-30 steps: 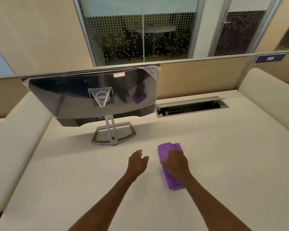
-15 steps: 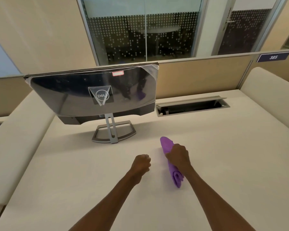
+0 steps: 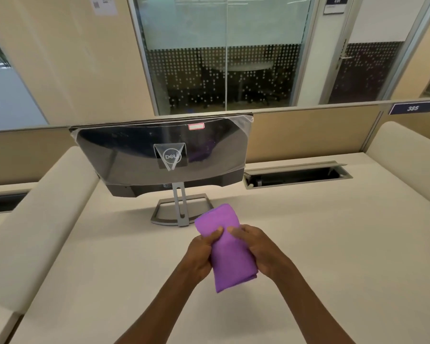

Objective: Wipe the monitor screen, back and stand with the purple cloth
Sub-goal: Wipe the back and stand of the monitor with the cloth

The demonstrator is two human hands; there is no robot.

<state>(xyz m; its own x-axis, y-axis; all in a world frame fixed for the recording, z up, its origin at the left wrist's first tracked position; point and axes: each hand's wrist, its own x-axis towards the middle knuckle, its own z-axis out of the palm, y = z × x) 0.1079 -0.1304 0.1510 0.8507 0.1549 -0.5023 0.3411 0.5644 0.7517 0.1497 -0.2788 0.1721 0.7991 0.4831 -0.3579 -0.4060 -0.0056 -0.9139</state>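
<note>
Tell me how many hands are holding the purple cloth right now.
2. The left hand grips the left edge of the purple cloth, and the right hand grips its right edge, both above the desk in front of the monitor.

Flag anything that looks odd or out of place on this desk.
The monitor is turned with its back toward the person and still wears clear plastic film, loose at its corners. The desk's cable hatch stands open. Nothing looks spilled or damaged.
</note>
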